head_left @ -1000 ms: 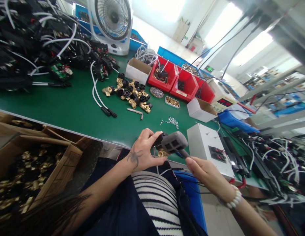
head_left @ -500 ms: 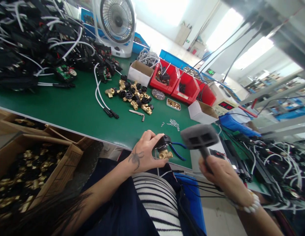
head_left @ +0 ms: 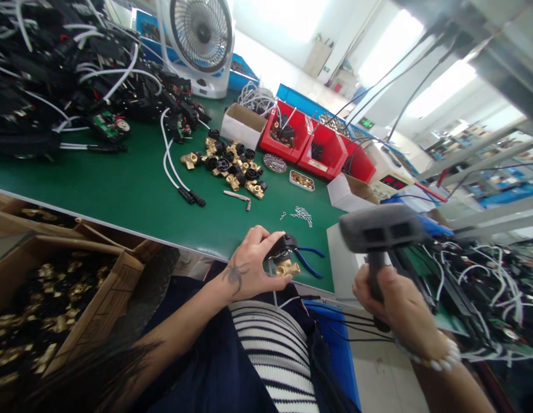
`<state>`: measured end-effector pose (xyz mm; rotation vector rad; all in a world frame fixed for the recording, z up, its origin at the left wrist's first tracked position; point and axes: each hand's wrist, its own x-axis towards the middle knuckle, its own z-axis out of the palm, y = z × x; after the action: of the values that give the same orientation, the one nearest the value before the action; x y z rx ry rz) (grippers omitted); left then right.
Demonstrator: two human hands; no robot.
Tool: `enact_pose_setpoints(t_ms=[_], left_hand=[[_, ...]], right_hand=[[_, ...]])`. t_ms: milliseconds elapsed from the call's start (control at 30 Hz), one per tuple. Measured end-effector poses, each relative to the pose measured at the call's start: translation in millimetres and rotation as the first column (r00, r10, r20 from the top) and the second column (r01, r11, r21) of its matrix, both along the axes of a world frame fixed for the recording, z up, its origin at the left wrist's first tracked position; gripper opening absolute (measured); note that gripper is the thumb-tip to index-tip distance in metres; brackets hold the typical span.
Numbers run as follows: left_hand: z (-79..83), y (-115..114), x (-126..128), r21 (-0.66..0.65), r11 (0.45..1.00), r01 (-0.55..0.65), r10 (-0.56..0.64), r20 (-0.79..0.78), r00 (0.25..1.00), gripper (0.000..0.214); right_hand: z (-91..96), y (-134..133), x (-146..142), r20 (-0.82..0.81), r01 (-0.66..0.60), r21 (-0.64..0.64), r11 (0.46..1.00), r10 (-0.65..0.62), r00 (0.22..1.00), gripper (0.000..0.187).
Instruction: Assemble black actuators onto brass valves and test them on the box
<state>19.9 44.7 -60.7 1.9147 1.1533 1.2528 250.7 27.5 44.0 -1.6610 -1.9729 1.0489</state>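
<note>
My left hand (head_left: 253,264) is closed around a brass valve (head_left: 287,268) with a black plastic housing (head_left: 283,245) on it, held at the front edge of the green bench. Thumb and fingers clasp it from the left. Blue-handled pliers (head_left: 310,261) lie just right of the valve. My right hand (head_left: 393,298) is wrapped around the dark handle of a grey-headed hammer (head_left: 380,226), raised to the right of the valve and apart from it. Two dark recesses show in its head, which is blurred by motion.
Brass fittings with black caps (head_left: 232,163) lie piled on the bench (head_left: 141,189). Behind them stand red bins (head_left: 287,137) and a fan (head_left: 202,46). Small metal clips (head_left: 303,215) lie nearer. Cabled black parts (head_left: 77,74) heap at left. A carton (head_left: 90,310) of fittings stands lower left.
My right hand has moved the hammer rightward and slightly up, farther from the valve. My left hand keeps its hold on the valve, almost unmoved.
</note>
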Motion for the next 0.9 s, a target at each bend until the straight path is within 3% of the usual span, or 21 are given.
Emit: enact_pose_setpoints(t_ms=[133, 300, 467, 567, 633, 733, 900], left_hand=[[0.4, 0.4, 0.1, -0.006, 1.0, -0.001, 0.001, 0.012, 1.0, 0.068], [-1.1, 0.1, 0.2, -0.024, 1.0, 0.008, -0.008, 0.018, 1.0, 0.069], [-2.8, -0.7, 1.2, -0.013, 1.0, 0.003, -0.002, 0.044, 0.999, 0.067], [-2.5, -0.6, 2.2, -0.014, 1.0, 0.005, -0.004, 0.046, 0.999, 0.067], [-1.3, -0.9, 2.4, -0.008, 1.0, 0.004, -0.003, 0.022, 1.0, 0.069], [1.3, -2.5, 1.4, -0.013, 1.0, -0.003, 0.003, -0.008, 1.0, 0.07], [2.3, -2.9, 0.0, -0.037, 0.999, 0.01, -0.01, -0.007, 1.0, 0.071]], right_hand=[[-8.0, 4.4, -4.2, 0.152, -0.08, -0.1, 0.992, 0.095, 0.984, 0.064], [-2.3, 2.9, 1.6, -0.008, 0.042, -0.031, 0.999, -0.042, 0.999, 0.066], [-21.9, -1.1, -5.5, 0.127, -0.071, -0.115, 0.991, 0.085, 0.988, 0.063], [-24.0, 3.6, -13.7, 0.03, -0.074, -0.083, 0.994, 0.077, 0.997, 0.053], [-21.8, 10.5, -21.8, -0.045, -0.034, 0.009, 0.999, 0.034, 0.998, 0.045], [-24.8, 25.2, -37.5, -0.071, 0.0, 0.112, 0.994, 0.008, 0.997, 0.055], [-42.0, 46.8, -54.4, -0.167, -0.097, 0.08, 0.992, 0.109, 0.98, 0.048]])
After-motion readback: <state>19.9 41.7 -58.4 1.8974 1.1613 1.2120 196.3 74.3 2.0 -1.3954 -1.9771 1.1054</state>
